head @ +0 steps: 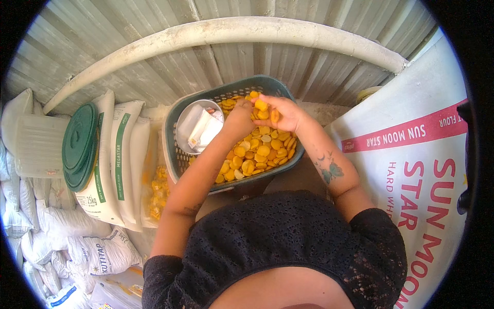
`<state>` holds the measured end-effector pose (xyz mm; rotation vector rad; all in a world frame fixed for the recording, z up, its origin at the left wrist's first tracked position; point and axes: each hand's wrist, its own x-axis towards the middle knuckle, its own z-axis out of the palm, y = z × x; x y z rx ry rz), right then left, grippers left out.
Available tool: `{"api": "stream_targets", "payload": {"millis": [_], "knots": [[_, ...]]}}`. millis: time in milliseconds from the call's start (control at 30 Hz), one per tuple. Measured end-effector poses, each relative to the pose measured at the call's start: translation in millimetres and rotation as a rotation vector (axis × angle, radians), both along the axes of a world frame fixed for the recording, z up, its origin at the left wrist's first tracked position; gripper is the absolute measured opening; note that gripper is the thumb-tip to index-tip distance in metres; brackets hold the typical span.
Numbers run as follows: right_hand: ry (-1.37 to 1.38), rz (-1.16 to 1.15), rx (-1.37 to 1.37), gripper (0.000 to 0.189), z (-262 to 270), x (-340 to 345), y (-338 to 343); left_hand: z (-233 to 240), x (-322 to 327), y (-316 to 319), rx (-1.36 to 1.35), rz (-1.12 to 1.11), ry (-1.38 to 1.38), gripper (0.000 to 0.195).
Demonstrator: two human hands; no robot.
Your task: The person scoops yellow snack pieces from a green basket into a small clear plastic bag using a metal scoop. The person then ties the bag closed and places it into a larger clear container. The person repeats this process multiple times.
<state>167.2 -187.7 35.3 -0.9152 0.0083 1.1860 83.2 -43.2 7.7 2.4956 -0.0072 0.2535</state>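
Observation:
A dark green perforated plastic basket (293,161) stands before me, holding many flat round yellow biscuits (263,150). Above them, my right hand (285,111) holds a small stack of yellow biscuits (261,105) between thumb and fingers. More biscuits lie against its palm and fingers. My left hand (240,119) is close beside it, fingers bent toward the stack. Its back hides whether it grips any biscuit. Left of that hand, inside the basket, sits a round metal bowl (180,133) with white packets or papers (204,127) in it.
Flour sacks (125,154) stand at left, near a green round lid (80,145) and a translucent plastic container (38,145). Bagged yellow pieces (159,189) lie beside the basket. A large printed sack (386,174) rises at right. Behind runs a white pipe (247,33) along corrugated metal sheeting (235,63).

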Motion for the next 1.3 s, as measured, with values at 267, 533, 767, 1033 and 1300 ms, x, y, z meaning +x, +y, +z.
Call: {"api": "stream_targets", "payload": {"millis": [267, 533, 767, 1033, 1300], "knots": [[-0.050, 0.182, -0.011, 0.050, 7, 7, 6, -3, 5, 7, -0.013, 0.072, 0.127, 0.051], [-0.002, 0.144, 0.075, 0.044, 18, 2, 5, 4, -2, 8, -0.103, 0.124, 0.100, 0.050], [-0.042, 0.198, 0.113, 0.041, 28, -1, 2, 12, -10, 9, -0.108, 0.087, 0.010, 0.052], [-0.530, 0.334, -0.201, 0.040, 21, -11, 13, 25, -17, 4, -0.113, 0.029, 0.039, 0.051], [-1.347, 0.396, -0.548, 0.026, 18, -20, 21, 20, -16, 10, -0.207, 0.051, -0.075, 0.044]]}}
